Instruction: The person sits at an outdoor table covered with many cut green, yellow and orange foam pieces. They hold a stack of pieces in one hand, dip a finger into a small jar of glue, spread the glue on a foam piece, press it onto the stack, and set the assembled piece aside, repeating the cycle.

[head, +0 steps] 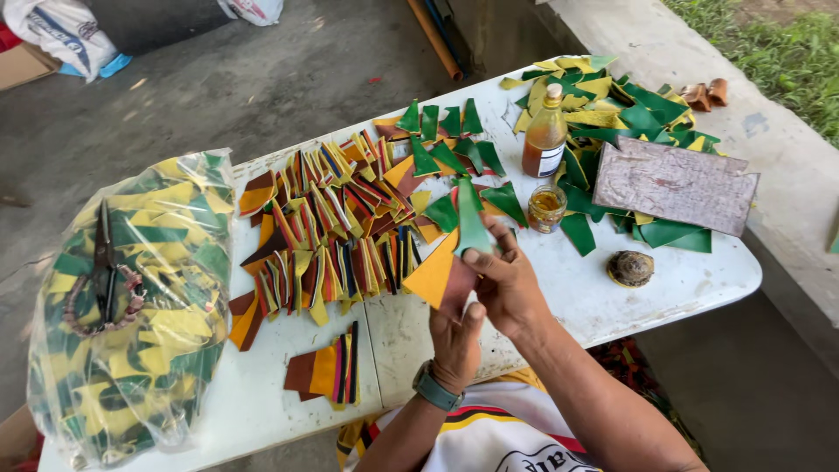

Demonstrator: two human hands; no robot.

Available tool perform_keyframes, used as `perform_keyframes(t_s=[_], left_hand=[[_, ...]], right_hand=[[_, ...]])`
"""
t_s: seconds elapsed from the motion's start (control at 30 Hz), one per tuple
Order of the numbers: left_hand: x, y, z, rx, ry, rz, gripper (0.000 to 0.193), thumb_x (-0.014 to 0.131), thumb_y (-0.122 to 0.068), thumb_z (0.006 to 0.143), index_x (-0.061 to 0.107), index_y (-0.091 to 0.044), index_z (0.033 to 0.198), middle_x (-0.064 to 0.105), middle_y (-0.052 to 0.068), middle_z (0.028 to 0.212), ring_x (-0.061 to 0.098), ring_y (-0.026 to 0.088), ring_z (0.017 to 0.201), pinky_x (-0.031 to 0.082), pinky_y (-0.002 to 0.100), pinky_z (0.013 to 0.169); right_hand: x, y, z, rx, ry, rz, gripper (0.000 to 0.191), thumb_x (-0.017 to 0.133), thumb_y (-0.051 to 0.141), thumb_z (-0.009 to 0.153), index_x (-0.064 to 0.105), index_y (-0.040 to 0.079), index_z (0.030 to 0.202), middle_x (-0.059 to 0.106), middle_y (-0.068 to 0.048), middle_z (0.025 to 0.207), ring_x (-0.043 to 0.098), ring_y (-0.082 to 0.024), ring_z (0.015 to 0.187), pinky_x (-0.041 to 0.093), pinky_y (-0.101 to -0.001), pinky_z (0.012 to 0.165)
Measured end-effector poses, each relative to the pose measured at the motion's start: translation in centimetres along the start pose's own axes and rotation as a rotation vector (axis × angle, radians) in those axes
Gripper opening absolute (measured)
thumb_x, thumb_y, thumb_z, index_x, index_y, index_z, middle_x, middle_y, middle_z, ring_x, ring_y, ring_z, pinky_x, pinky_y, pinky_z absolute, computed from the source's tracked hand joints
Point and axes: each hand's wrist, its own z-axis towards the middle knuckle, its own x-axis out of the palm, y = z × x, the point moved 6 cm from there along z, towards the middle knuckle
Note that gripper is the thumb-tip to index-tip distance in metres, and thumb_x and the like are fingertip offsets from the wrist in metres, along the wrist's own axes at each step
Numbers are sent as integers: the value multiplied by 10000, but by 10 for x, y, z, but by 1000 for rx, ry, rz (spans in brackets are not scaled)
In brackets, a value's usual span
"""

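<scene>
White folding table (664, 288) on concrete; both hands' grip pinches coloured triangles (454, 262)

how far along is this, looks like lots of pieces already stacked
Done: many fanned sets of yellow, brown and red pieces cover the white table, plus a small set near its edge. In hand: the left hand holds a yellow and a brown piece, and the right hand adds a green piece. Left: loose green pieces and a green and yellow heap by the bottle.
</scene>
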Motion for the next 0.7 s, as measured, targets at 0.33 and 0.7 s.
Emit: perform_keyframes(t_s=[0.33,0.7], left_hand=[[-140,22,10,-177,-236,-503,249,692,-36,927,646,-3,1169,724,29,1094,641,109,998,505,267,874],[-193,16,-58,-103,543,849,184,748,-185,938,732,-6,974,676,170,829,669,332,749,537,427,681]], right_hand=[[7,-109,-3,-108,141,-415,974,793,-81,771,241,117,1549,676,-156,1213,689,-198,1042,577,-345,879],[-27,22,24,-645,-15,-2012,635,901,225,699,692,173,1297,614,-126,1247,625,-322,1106,515,-447,938]])
